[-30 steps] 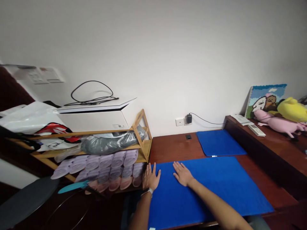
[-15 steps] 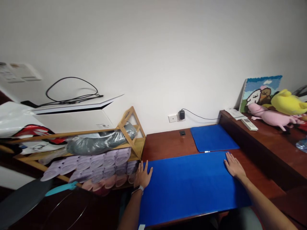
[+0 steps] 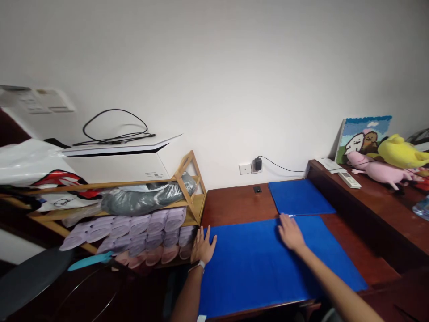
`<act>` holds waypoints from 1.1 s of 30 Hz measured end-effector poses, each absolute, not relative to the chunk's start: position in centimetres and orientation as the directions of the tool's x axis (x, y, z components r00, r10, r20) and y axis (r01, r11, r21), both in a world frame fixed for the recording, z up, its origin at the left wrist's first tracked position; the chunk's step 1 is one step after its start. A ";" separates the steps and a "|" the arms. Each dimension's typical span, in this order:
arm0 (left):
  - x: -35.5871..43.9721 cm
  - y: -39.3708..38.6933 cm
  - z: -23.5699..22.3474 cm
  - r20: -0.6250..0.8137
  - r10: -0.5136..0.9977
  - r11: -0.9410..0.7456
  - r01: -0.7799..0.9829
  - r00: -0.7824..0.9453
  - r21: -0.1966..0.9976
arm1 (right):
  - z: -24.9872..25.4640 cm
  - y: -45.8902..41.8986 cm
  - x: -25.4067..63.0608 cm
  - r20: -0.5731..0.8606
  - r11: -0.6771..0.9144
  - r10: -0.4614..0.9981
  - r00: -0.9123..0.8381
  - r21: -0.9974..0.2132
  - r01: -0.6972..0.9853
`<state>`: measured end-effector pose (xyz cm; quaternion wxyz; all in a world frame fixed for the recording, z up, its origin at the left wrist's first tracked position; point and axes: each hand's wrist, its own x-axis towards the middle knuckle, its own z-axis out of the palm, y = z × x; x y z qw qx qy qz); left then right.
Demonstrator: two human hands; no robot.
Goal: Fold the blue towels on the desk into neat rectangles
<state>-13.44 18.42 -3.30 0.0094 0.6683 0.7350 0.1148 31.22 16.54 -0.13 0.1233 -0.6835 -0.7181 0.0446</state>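
A large blue cloth lies flat across the front of the reddish-brown wooden desk. My left hand, with a watch on its wrist, rests at the cloth's left edge, fingers spread. Over the cloth's far edge lies my right hand, its fingers stretched out and fairly close together, palm down. Just beyond its fingertips is a smaller folded blue cloth, flat at the back of the desk. A white tag shows beside the right fingers, between the two cloths.
On the left, a wooden rack holds slippers, a plastic-wrapped grey bundle and a white box. A raised ledge at right carries a remote, a pink plush toy and a yellow one. A black adapter is plugged into the wall.
My right hand has moved left along the cloth's far edge, from its right corner to near the middle. My left hand stays at the left edge. The view has shifted slightly.
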 end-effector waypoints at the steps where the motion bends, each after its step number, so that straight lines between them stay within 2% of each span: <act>1: -13.4 18.4 -3.3 0.144 0.984 0.081 0.979 -0.109 0.184 | 0.2 16.5 27.1 0.123 0.155 0.985 -0.125 -0.283 0.947; 3: -13.4 18.4 -3.4 0.151 0.982 0.088 0.978 -0.117 0.186 | 0.4 16.4 19.2 0.111 0.318 0.948 -0.298 -0.363 0.876; 5: -13.4 18.4 -3.5 0.148 0.981 0.095 0.979 -0.123 0.183 | 0.3 16.2 13.4 0.082 0.416 0.903 -0.422 -0.417 0.808; 9: -13.5 18.4 -3.5 0.142 0.982 0.094 0.979 -0.121 0.181 | -0.1 16.4 11.2 -0.002 0.419 0.883 -0.470 -0.450 0.789; 12: -13.6 18.4 -3.5 0.139 0.983 0.092 0.978 -0.119 0.186 | -0.6 16.6 17.4 -0.017 0.343 0.922 -0.386 -0.426 0.837; 15: -13.6 18.5 -3.6 0.136 0.984 0.088 0.977 -0.115 0.193 | -1.6 16.2 28.2 -0.021 0.228 0.967 -0.252 -0.356 0.906; 20: -13.9 18.7 -3.9 0.136 0.984 0.090 0.980 -0.115 0.177 | -4.5 14.7 46.4 -0.049 -0.183 0.983 0.176 -0.192 0.964; 22: -14.0 18.8 -4.0 0.134 0.985 0.090 0.981 -0.114 0.169 | -5.5 14.2 50.4 -0.038 -0.265 0.964 0.263 -0.177 0.948; 27: -14.0 18.9 -3.7 0.125 0.987 0.089 0.987 -0.106 0.134 | -6.1 14.0 52.1 -0.032 -0.266 0.964 0.264 -0.171 0.949; 31: -13.8 18.8 -3.6 0.127 0.987 0.081 0.988 -0.098 0.133 | -5.1 14.5 51.2 -0.083 -0.311 0.950 0.303 -0.125 0.942; 33: -13.7 18.7 -3.6 0.133 0.986 0.080 0.987 -0.099 0.138 | -4.3 15.0 49.4 -0.046 -0.339 0.941 0.336 -0.096 0.936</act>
